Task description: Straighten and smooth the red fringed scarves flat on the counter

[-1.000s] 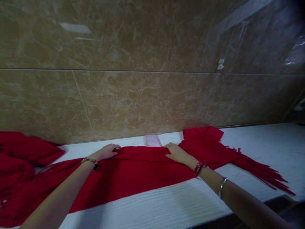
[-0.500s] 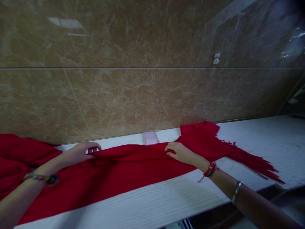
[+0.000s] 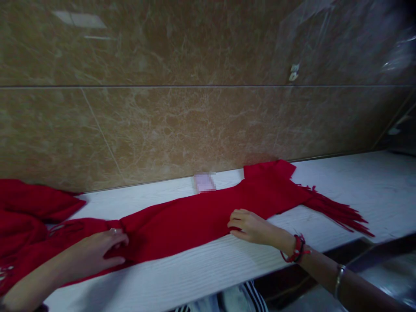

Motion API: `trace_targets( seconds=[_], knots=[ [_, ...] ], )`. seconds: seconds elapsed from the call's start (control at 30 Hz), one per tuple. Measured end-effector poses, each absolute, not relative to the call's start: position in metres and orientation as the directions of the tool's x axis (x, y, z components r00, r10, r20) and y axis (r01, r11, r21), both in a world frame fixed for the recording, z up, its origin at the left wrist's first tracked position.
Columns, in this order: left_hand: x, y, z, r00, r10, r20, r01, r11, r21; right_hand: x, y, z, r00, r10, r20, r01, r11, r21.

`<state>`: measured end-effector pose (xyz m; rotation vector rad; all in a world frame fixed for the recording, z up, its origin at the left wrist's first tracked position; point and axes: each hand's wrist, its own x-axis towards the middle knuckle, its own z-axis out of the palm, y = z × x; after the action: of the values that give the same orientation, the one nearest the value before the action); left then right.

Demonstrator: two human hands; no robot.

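A long red fringed scarf (image 3: 195, 216) lies folded into a narrower band on a white wood-grain counter (image 3: 182, 264). My left hand (image 3: 100, 251) rests over the left part of the band, where the cloth wrinkles; its thumb stands apart from its curved fingers. At the near edge, right of the middle, my right hand (image 3: 248, 226) has curled fingers closed on the cloth; its fingertips are partly hidden. A squarish flap and a bunch of fringe (image 3: 341, 214) spread out at the scarf's right end.
More bunched red cloth (image 3: 22, 208) is heaped at far left. A small pale, blurred piece (image 3: 204, 182) lies behind the scarf against the brown marbled wall (image 3: 182, 121). A white fitting (image 3: 294, 73) sits on the wall. Striped clothing (image 3: 234, 299) shows below the counter's front edge.
The scarf's far edge has been brought over toward me, making the band narrower and baring more counter behind it. Both hands have moved nearer, and my left hand's fingers have loosened.
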<state>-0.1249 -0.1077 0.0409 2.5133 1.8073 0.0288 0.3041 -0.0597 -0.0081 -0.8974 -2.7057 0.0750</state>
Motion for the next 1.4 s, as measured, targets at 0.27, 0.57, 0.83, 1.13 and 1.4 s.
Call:
trace_targets(
  seconds=[0.27,0.57,0.83,1.13,1.4],
  knots=[
    [-0.007,-0.072,0.014,0.54,0.83,0.137,0.834,-0.55,0.045,0.3,-0.041,-0.016,-0.727,0.606,0.321,0.539,0.795,-0.28],
    [0.014,-0.026,-0.021,0.432,0.902,-0.009,0.901,-0.431,0.056,0.303,-0.029,-0.029,-0.711,0.629,0.315,0.583,0.777,-0.236],
    [-0.004,-0.016,-0.023,0.352,0.936,-0.017,0.936,-0.351,0.029,0.304,-0.03,-0.031,-0.681,0.658,0.323,0.625,0.751,-0.212],
    [-0.013,-0.009,-0.026,0.298,0.944,0.142,0.954,-0.3,-0.009,0.306,0.03,0.0,-0.558,0.787,0.263,0.796,0.597,-0.096],
    [-0.035,0.036,0.012,0.272,0.961,0.044,0.953,-0.275,0.125,0.308,0.084,-0.004,-0.535,0.827,0.17,0.837,0.547,-0.028]
  ],
)
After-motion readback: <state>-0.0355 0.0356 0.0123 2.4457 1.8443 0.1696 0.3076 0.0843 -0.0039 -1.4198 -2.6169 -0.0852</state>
